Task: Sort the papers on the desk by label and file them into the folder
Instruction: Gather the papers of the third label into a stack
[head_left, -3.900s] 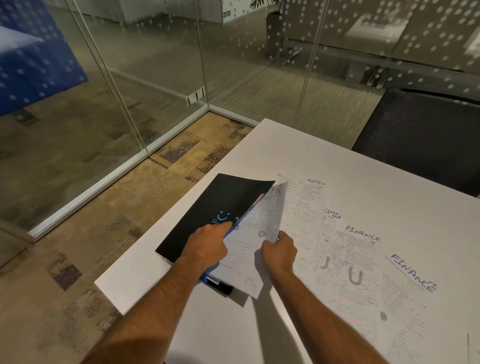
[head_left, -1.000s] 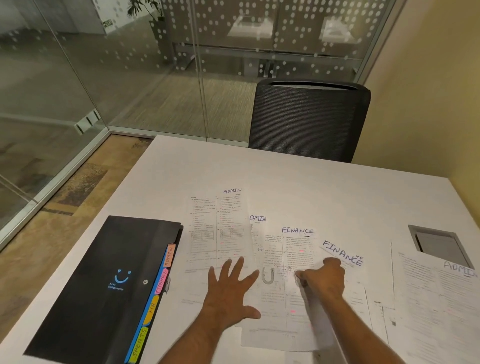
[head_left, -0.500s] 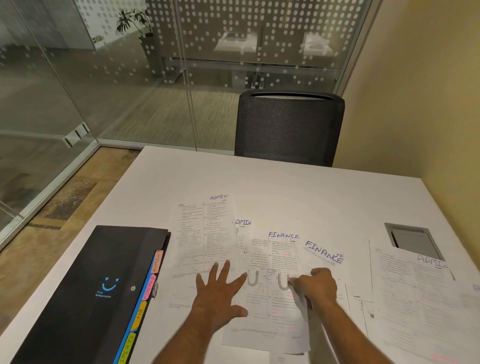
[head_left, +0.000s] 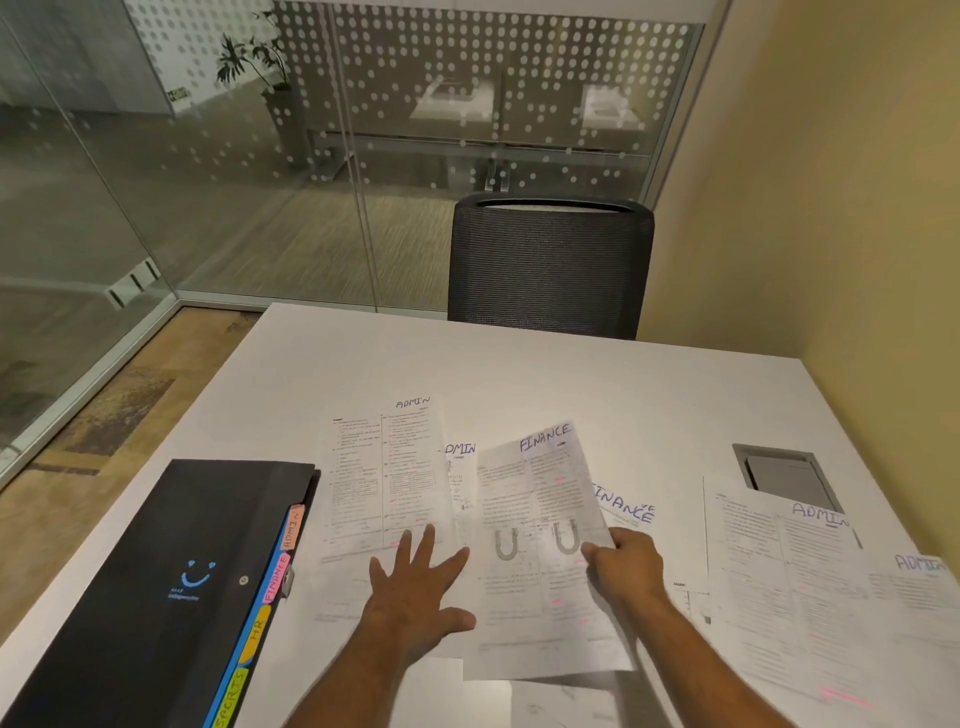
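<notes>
A closed black folder (head_left: 156, 587) with a blue smiley lies at the left of the white surface (head_left: 519, 374), coloured tabs reading ADMIN, FINANCE, HR and SPORTS along its right edge. Beside it printed sheets overlap: an ADMIN sheet (head_left: 384, 478), a second one mostly covered, and a FINANCE sheet (head_left: 535, 519) seemingly lifted at its right edge. Another FINANCE sheet (head_left: 626, 512) and two ADMIN sheets (head_left: 789, 566) lie further right.

White desk (head_left: 519, 364) – black folder (head_left: 156, 571) at left, labelled papers (head_left: 384, 483) spread alongside
</notes>
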